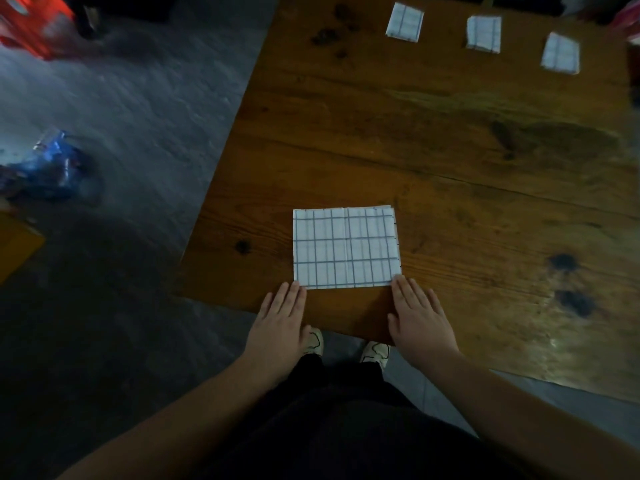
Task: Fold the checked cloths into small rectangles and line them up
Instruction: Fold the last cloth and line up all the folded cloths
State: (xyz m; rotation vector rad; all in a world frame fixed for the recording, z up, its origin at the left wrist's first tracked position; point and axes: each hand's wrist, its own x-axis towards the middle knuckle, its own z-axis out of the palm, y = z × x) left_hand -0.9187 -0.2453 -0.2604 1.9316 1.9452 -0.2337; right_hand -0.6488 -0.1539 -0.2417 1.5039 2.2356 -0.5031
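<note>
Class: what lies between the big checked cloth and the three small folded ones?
Between the big checked cloth and the three small folded cloths the head view shows only bare wooden table with dark stains.

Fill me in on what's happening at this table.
A person is folding checked cloths. The left hand and right hand lie flat, fingertips touching the near corners of a larger checked cloth on the wooden table. Three small folded cloths sit in a row at the far side.

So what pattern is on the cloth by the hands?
White with a dark blue grid check on the cloth, clearest in the head view.
</note>
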